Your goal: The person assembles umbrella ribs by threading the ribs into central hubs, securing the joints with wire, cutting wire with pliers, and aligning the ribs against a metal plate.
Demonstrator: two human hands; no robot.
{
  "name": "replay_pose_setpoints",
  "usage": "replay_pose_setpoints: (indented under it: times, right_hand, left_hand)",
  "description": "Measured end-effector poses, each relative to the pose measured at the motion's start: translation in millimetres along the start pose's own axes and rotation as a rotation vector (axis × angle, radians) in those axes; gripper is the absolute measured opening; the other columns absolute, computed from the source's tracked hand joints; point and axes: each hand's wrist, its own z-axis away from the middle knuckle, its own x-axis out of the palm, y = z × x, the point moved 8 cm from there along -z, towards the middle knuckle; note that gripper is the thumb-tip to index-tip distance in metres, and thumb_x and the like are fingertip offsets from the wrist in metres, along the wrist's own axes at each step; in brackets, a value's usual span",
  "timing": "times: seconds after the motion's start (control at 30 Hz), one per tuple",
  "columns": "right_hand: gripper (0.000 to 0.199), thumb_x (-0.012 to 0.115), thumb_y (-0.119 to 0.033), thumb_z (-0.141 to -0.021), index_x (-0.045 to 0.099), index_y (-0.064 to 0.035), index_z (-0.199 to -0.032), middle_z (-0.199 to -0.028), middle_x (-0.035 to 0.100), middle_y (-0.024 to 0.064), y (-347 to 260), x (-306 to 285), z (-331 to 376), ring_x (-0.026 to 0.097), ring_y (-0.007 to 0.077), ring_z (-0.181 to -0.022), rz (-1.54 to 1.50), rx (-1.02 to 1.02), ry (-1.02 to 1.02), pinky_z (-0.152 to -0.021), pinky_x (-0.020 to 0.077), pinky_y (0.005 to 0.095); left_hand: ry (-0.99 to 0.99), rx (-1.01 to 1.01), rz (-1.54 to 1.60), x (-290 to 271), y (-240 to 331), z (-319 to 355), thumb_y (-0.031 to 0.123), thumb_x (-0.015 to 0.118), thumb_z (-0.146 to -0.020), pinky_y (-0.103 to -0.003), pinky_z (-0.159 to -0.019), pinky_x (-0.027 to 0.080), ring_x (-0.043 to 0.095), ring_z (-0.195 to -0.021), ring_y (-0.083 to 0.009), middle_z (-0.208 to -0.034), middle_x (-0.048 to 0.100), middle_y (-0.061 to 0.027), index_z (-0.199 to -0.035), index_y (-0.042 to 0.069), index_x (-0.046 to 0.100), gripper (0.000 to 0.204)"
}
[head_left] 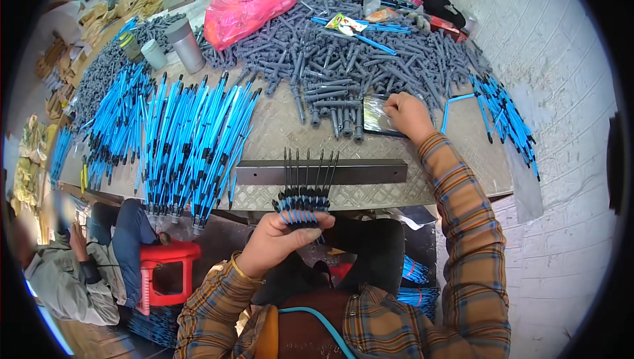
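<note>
At the near edge of the surface (456, 161), the left hand (277, 243) has its grip clenched around a fanned row of thin black pen refills with blue collars (304, 204), thumb laid across the blue ends, the black tips pointing up and away over a long dark grey metal bar (321, 172) that lies crosswise on the surface. Good work here looks to depend on keeping that thumb flat, so the refills sit side by side in one layer instead of crossing. Further out, the right hand (409, 116) rests fingers-down at the edge of the big heap of grey plastic pen barrels (370, 62), beside a small shiny black tray (376, 116); whether it has pinched a barrel I cannot tell. It seems wise to pull one barrel free cleanly rather than drag the heap. Off to the left lie rows of finished blue and black pens (191, 134), well apart from both hands.
</note>
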Motion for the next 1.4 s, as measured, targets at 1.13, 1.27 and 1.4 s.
replay_pose_setpoints:
  times: [1.13,1.27,1.4]
  right_hand:
    - [0.013,0.058,-0.007,-0.081,0.061,-0.0053,-0.094,-0.078,0.062,0.0101,-205.3,-74.9,115.7,0.061,0.0264,-0.068,-0.580,-0.440,-0.069,-0.060,0.0476,0.0302]
    - [0.013,0.058,-0.008,-0.081,0.061,-0.0057,-0.093,-0.078,0.061,0.0099,-206.8,-77.4,117.8,0.060,0.0273,-0.068,-0.516,-0.464,-0.053,-0.060,0.0477,0.0308]
    - [0.012,0.057,-0.009,-0.081,0.060,-0.0062,-0.093,-0.078,0.061,0.0094,-208.3,-77.5,118.8,0.061,0.0277,-0.069,-0.474,-0.457,-0.040,-0.060,0.0479,0.0315]
  left_hand:
    - [0.158,0.120,0.068,2.6,-1.9,-2.4,0.003,0.056,-0.087,-0.031,-0.084,0.049,0.062,-0.092,-0.0180,-0.098,0.064,-0.0117,-0.105,-0.002,0.060,0.020]
    - [0.144,0.095,0.052,4.7,-1.7,-3.1,0.002,0.055,-0.087,-0.030,-0.084,0.049,0.061,-0.092,-0.0171,-0.098,0.064,-0.0110,-0.105,-0.002,0.060,0.020]
    - [0.131,0.080,0.020,5.3,-2.8,-4.3,0.002,0.055,-0.087,-0.029,-0.084,0.049,0.061,-0.093,-0.0161,-0.098,0.064,-0.0104,-0.106,-0.002,0.060,0.020]
